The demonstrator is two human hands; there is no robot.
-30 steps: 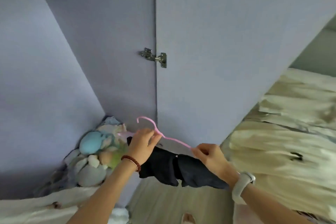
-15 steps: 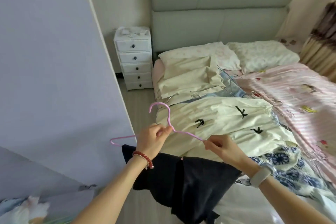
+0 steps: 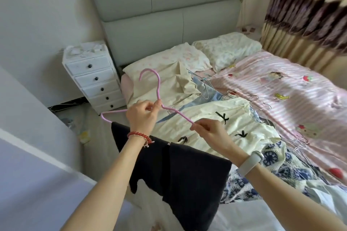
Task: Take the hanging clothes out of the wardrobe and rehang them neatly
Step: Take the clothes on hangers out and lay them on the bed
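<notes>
Now both hands, left (image 3: 142, 116) and right (image 3: 210, 130), pinching pink hanger (image 3: 158, 88), black garment (image 3: 180, 170) draped beneath.

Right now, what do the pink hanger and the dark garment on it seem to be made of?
The pink hanger looks like thin wire with a smooth pink coating, probably plastic: it is slim, evenly round and slightly glossy. The left hand pinches its neck and the right hand its right arm. The dark garment looks like soft matte fabric, perhaps cotton: it hangs limp, folded, without shine. The exact fibre cannot be told.
</notes>
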